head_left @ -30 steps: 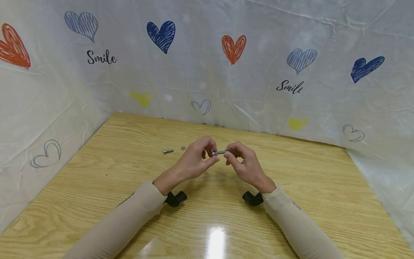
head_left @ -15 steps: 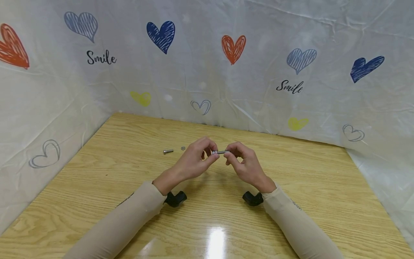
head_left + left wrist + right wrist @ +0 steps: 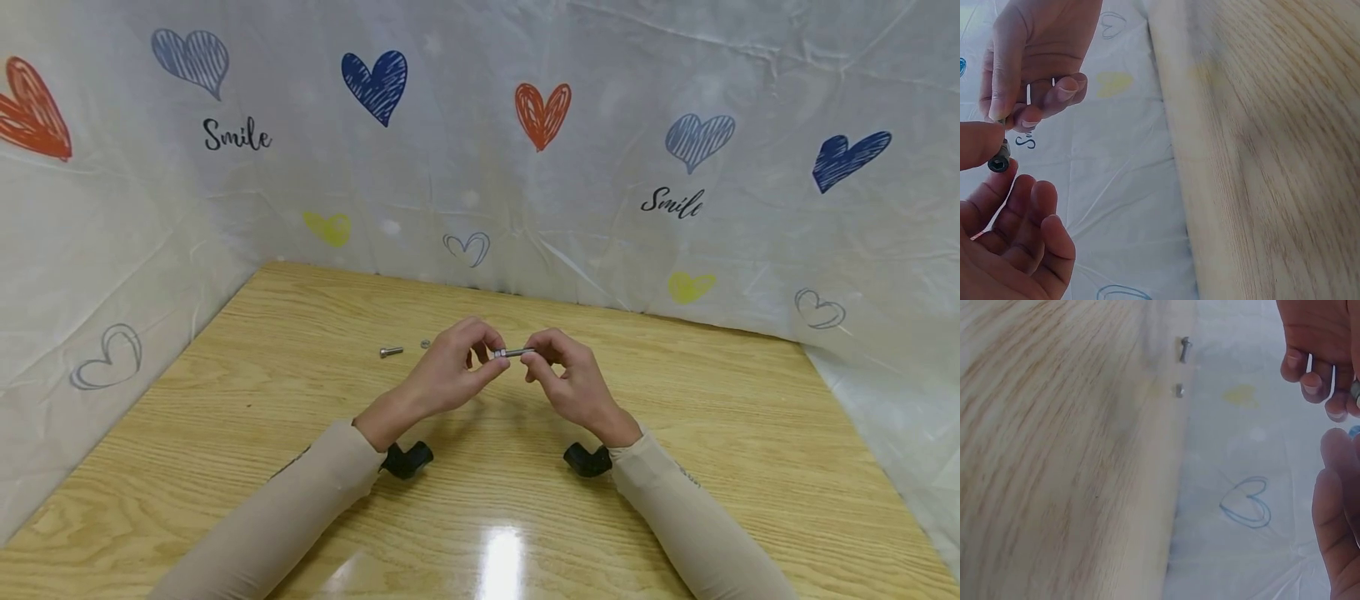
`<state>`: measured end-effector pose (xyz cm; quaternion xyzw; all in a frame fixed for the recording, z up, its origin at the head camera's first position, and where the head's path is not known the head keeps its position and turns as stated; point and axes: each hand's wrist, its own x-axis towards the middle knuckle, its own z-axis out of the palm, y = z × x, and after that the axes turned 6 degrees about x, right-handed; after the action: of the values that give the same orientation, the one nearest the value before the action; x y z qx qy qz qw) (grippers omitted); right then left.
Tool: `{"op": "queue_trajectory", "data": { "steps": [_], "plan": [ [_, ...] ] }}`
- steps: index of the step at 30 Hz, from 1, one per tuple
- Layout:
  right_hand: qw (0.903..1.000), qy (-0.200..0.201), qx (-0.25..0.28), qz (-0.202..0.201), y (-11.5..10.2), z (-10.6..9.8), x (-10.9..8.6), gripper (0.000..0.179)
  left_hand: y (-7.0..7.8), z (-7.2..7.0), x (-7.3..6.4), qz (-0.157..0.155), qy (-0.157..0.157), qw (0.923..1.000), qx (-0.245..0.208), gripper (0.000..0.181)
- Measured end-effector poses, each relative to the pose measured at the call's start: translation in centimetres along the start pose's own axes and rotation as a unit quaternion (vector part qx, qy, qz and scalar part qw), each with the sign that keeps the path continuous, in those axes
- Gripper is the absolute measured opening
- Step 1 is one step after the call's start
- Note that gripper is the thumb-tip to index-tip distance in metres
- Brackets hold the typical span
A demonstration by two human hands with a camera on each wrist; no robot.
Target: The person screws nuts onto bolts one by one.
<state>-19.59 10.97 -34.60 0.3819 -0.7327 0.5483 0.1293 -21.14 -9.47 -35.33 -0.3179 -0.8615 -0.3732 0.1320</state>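
A silver socket-head bolt (image 3: 516, 352) lies level between the two hands above the table. My left hand (image 3: 448, 372) pinches its head end between thumb and fingertips; the hex socket of the bolt head (image 3: 999, 164) faces the left wrist camera. A nut (image 3: 503, 353) seems to sit on the shank close to the head, partly covered by fingers. With thumb and index finger my right hand (image 3: 572, 379) pinches the threaded end, whose tip is hidden. Left of the hands, a second bolt (image 3: 391, 352) and a loose nut (image 3: 425, 343) lie on the wood.
The wooden table (image 3: 675, 467) runs back to a white cloth (image 3: 465, 167) printed with hearts and "Smile", which also stands along the sides. A black wrist mount (image 3: 407, 460) hangs under the left cuff and another black mount (image 3: 587, 460) under the right.
The left thumb and fingers have shifted slightly over the head end and cover more of it than a second ago. The right hand keeps its pinch, almost still. The loose pieces stay put.
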Motion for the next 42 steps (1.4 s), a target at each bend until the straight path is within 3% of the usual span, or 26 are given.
{"op": "queue_trajectory", "data": {
  "steps": [14, 20, 25, 42],
  "plan": [
    [0.9967, -0.047, -0.014, 0.065, -0.1, -0.6, 0.2, 0.004, 0.1, -0.2, -0.1, -0.015, -0.011, 0.9998, 0.011, 0.008],
    [0.9945, -0.064, -0.017, 0.081, 2.9, -0.9, -0.4, 0.005, 0.2, -0.4, -0.2, -0.015, -0.017, 0.9996, 0.016, 0.01],
    [0.9936, -0.074, -0.023, 0.082, 3.6, -1.0, -0.5, 0.003, -0.1, -0.1, -0.2, -0.006, -0.013, 0.9996, 0.025, 0.011],
    [0.9877, -0.099, -0.053, 0.109, 4.0, -1.6, -0.5, 0.004, -0.5, 0.6, -0.1, -0.003, -0.044, 0.9984, 0.035, 0.01]
  ]
}}
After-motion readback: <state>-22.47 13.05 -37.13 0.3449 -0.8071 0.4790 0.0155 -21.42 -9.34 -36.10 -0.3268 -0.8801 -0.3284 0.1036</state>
